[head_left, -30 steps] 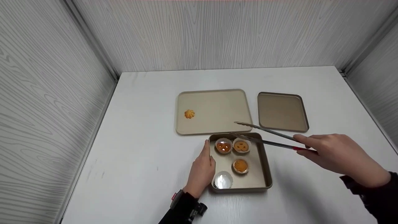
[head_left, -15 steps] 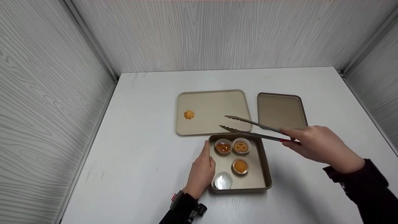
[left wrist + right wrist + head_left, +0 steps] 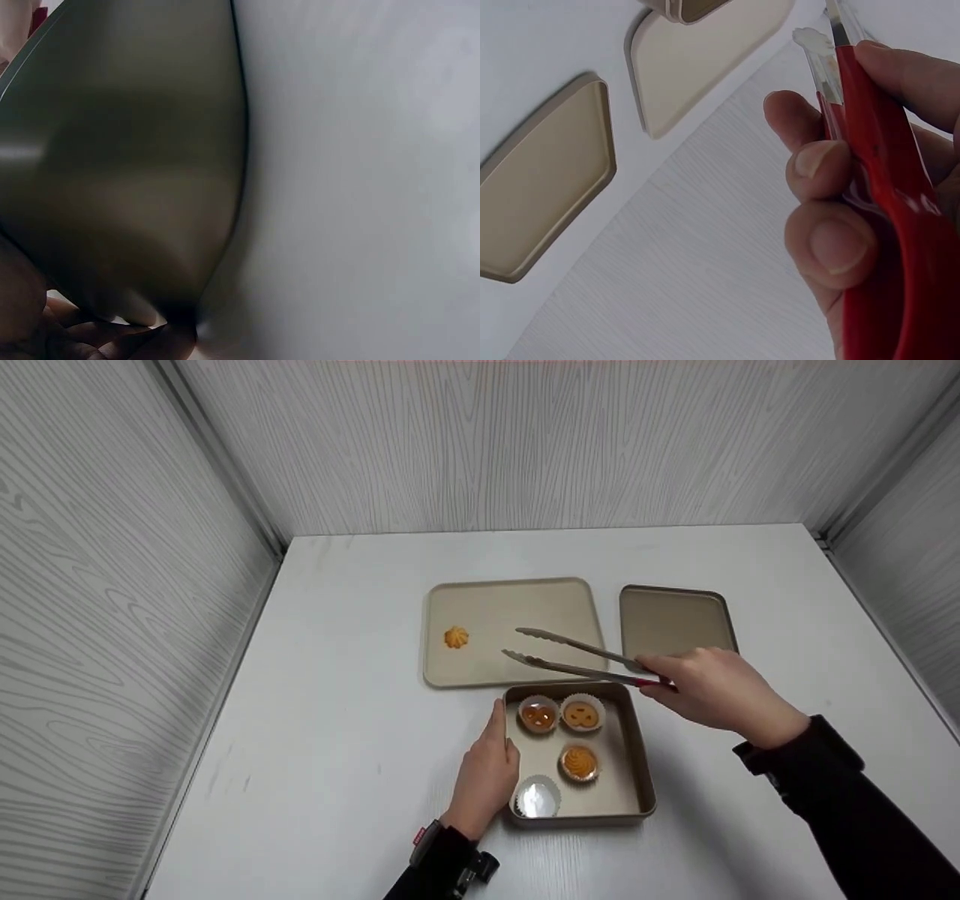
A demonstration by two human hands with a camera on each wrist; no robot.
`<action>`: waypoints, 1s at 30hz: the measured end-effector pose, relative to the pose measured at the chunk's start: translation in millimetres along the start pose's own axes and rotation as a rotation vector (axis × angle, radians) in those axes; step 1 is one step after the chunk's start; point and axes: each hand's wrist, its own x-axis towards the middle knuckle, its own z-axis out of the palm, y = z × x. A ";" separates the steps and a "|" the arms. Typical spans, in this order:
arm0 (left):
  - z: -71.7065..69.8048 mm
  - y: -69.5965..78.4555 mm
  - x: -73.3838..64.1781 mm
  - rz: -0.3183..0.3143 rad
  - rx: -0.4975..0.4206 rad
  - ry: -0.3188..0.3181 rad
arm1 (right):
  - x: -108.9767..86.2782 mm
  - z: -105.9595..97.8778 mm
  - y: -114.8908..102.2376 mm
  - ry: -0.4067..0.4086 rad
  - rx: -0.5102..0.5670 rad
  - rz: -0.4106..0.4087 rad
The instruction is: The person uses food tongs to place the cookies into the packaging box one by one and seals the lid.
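Red-handled metal tongs (image 3: pixel 577 669) are held in the right hand (image 3: pixel 712 690), thumb on one side of the grip and fingers on the other. The two arms stand apart, scalloped tips over the large beige tray (image 3: pixel 510 600), to the right of a star-shaped piped cookie (image 3: pixel 456 637); from where I stand, contact between tips and tray cannot be confirmed. The left hand (image 3: pixel 486 771) grasps the left wall of a deep square baking tin (image 3: pixel 637 757), fingers laid along the outside, thumb at the rim. The tin sits just on the near side of the large tray. In its near left corner is a white pleated cup (image 3: pixel 538 796), base showing; three similar cups carry a glossy amber cookie (image 3: pixel 538 714) at far left, a pretzel-shaped cookie (image 3: pixel 581 713) beside it, and a swirled cookie (image 3: pixel 579 763) near the centre. A small brown tray (image 3: pixel 671 619) lies right of the large tray on the white worktop (image 3: pixel 337 660).
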 end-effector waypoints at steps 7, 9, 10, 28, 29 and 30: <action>-0.3 -0.3 0.3 -0.004 -0.009 -0.004 | 18.5 13.1 0.5 -0.040 0.008 0.015; -0.4 -0.2 0.2 -0.006 -0.008 -0.005 | 24.3 16.1 0.4 -0.060 0.001 0.026; -0.5 0.0 0.2 -0.006 -0.006 -0.004 | 27.1 17.4 0.3 -0.072 0.000 0.031; -0.6 0.8 -1.2 0.036 -0.008 0.029 | 69.6 59.9 -4.4 -0.119 0.073 0.044; -0.5 0.7 -1.4 0.036 -0.006 0.030 | 71.8 62.3 -4.9 -0.123 0.078 0.043; -0.4 0.7 -1.5 0.037 -0.004 0.032 | 74.0 64.5 -5.4 -0.131 0.079 0.044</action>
